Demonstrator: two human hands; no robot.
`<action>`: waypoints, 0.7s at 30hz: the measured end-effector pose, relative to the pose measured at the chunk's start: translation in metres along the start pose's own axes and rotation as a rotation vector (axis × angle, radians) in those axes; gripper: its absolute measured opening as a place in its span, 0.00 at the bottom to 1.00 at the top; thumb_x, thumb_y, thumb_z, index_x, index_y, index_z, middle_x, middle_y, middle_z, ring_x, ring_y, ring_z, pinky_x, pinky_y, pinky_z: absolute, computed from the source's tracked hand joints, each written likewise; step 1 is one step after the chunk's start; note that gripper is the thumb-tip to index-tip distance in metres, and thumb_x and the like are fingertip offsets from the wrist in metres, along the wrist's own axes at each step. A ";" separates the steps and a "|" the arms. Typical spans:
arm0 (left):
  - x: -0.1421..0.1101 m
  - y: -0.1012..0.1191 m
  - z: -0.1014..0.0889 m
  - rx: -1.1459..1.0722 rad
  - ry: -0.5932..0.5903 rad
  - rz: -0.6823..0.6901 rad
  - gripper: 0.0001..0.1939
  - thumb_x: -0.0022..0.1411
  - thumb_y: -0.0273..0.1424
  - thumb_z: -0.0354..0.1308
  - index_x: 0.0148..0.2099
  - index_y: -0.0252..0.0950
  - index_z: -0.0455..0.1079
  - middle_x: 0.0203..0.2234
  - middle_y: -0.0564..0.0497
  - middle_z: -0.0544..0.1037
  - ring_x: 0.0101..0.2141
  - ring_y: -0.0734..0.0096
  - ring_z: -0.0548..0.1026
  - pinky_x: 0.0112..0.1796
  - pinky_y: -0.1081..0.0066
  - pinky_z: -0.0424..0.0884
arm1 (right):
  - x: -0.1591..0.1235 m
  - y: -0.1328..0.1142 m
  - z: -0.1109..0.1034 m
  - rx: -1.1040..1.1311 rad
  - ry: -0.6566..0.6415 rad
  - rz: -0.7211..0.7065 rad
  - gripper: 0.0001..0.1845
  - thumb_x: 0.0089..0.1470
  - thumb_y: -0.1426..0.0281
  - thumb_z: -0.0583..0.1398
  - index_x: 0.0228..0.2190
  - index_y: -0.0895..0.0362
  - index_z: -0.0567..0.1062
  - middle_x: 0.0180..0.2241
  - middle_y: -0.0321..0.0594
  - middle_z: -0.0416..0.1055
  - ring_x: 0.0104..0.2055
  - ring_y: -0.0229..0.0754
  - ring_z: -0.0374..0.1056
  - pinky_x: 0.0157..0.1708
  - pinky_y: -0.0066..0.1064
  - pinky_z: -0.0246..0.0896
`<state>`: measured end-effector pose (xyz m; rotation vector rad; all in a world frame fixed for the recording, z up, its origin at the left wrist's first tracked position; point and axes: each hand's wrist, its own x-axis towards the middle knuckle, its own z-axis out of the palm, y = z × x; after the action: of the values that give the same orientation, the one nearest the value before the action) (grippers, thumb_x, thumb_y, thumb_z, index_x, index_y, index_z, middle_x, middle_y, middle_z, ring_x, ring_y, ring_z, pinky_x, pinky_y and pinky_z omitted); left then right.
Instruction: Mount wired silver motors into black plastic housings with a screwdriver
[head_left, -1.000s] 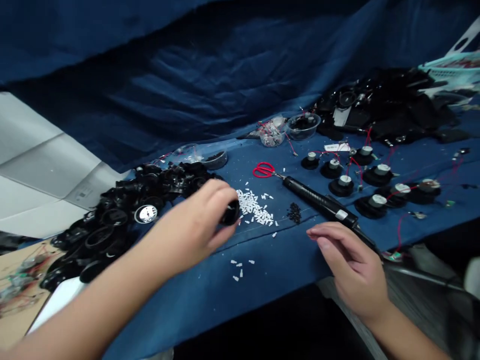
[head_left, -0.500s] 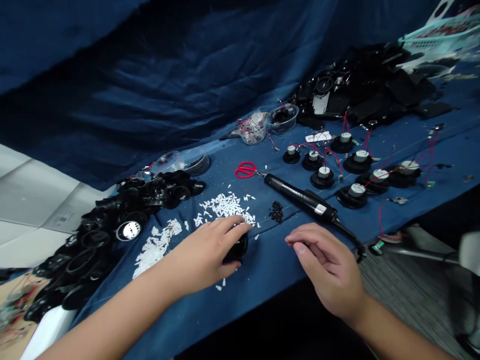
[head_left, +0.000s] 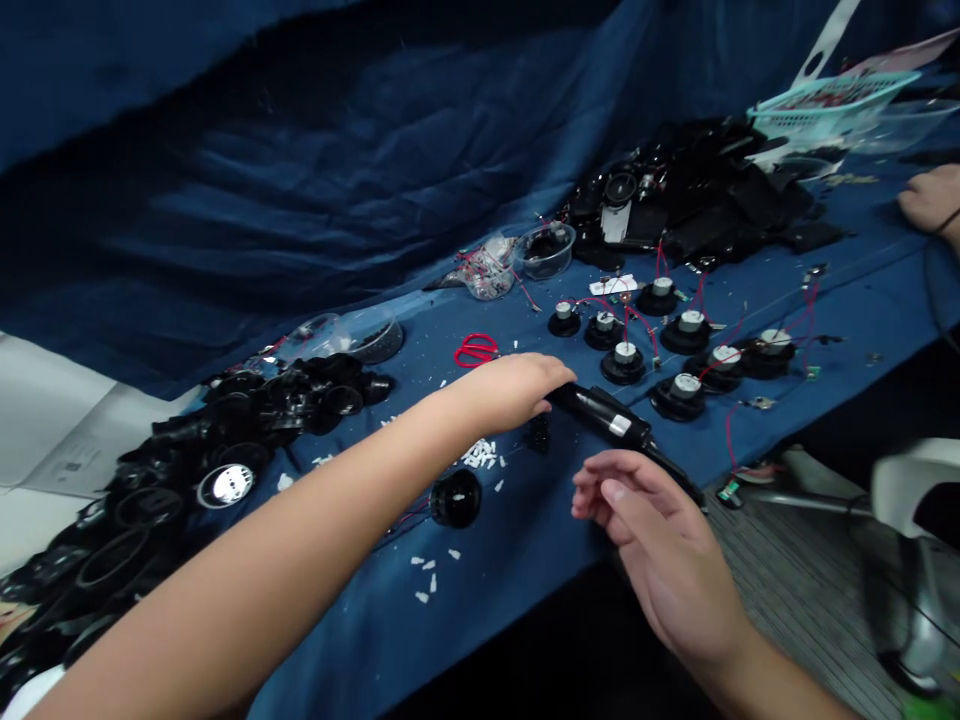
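Observation:
My left hand (head_left: 517, 390) reaches across the table, closed over the front end of a black electric screwdriver (head_left: 600, 415), with its thumb on the near side. The hand hides the tool's tip. Nearer the front edge, my right hand (head_left: 652, 540) is half open with loosely curved fingers, and nothing shows in it. A round black housing (head_left: 456, 499) with red wires lies alone below my left forearm. Small white pieces (head_left: 480, 455) are scattered around it, partly hidden by the arm. Dark screws (head_left: 537, 434) lie in a small heap under my left hand.
Red-handled scissors (head_left: 476, 350) lie behind my left hand. Several wired speakers (head_left: 677, 396) stand at the right. Black housings (head_left: 292, 400) are heaped at the left, black parts (head_left: 697, 190) at the back. Another person's hand (head_left: 934, 197) rests at the far right.
My left hand has let go of the round black housing and moved right and away onto the electric screwdriver. My right hand's fingers have loosened. The view has shifted slightly right.

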<state>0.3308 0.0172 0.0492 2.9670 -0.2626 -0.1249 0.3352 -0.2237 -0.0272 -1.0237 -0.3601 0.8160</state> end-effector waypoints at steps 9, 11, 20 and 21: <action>-0.013 0.012 -0.020 -0.032 0.046 0.106 0.17 0.73 0.22 0.54 0.61 0.31 0.69 0.55 0.36 0.78 0.56 0.53 0.75 0.58 0.57 0.71 | 0.000 -0.013 0.001 0.377 0.069 0.153 0.22 0.61 0.59 0.67 0.55 0.49 0.77 0.62 0.48 0.71 0.51 0.49 0.77 0.51 0.43 0.78; -0.018 0.030 -0.034 -0.051 0.045 0.123 0.17 0.74 0.23 0.55 0.62 0.33 0.69 0.55 0.38 0.78 0.56 0.55 0.75 0.58 0.58 0.70 | 0.011 -0.015 0.000 0.398 0.106 0.026 0.23 0.59 0.62 0.69 0.56 0.45 0.76 0.60 0.44 0.72 0.50 0.47 0.77 0.48 0.41 0.79; -0.033 0.034 -0.039 -0.091 0.235 -0.107 0.10 0.73 0.32 0.60 0.55 0.37 0.72 0.49 0.46 0.80 0.51 0.58 0.76 0.55 0.59 0.69 | 0.041 -0.018 -0.001 0.314 0.316 -0.381 0.12 0.58 0.68 0.64 0.45 0.52 0.80 0.45 0.38 0.77 0.21 0.29 0.60 0.30 0.31 0.75; -0.038 0.025 -0.035 -0.088 0.282 -0.217 0.08 0.73 0.32 0.58 0.52 0.37 0.73 0.46 0.47 0.80 0.48 0.59 0.76 0.52 0.60 0.70 | 0.042 -0.019 -0.001 0.325 0.349 -0.377 0.12 0.58 0.68 0.64 0.44 0.52 0.80 0.45 0.37 0.77 0.21 0.28 0.58 0.31 0.30 0.75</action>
<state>0.2925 0.0056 0.0904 2.8687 0.0981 0.2485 0.3714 -0.1984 -0.0158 -0.7428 -0.1089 0.3308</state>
